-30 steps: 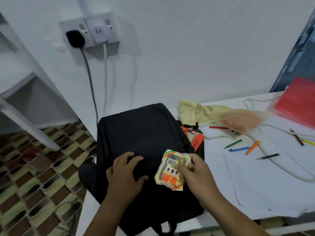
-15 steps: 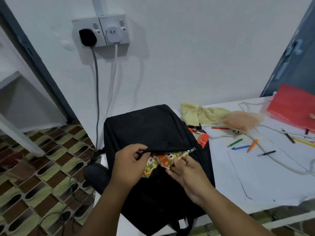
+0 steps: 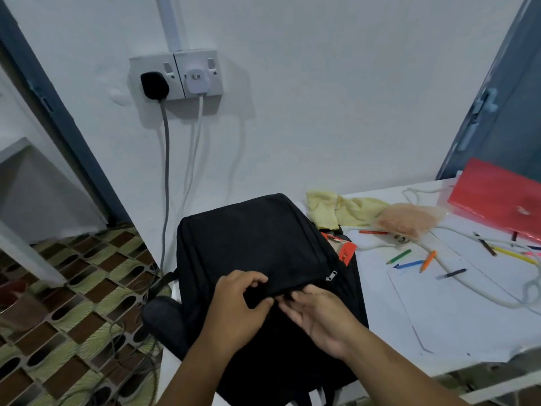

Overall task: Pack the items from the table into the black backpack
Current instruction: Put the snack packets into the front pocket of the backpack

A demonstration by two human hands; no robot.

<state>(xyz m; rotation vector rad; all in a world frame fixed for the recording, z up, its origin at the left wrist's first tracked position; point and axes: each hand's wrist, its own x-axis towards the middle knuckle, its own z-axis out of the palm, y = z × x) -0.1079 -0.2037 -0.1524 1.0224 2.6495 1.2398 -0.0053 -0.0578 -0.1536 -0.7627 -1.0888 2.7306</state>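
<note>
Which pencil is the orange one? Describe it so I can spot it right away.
Start at the black fabric backpack on the white table, then look right to the loose pencils. The short orange pencil lies tilted just right of the blue pencil and green pencil, the only orange one there.

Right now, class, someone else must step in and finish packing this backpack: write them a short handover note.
Left hand: pinches the fabric at the front pocket's opening on the black backpack.
Right hand: fingers at the same opening, nothing visibly held.
Done: no snack packet in sight now; it was at this pocket a moment ago.
Left on the table: yellow cloth, orange pouch, red folder, pencils and pens. Zipper pull sits at the pocket's right end.
</note>
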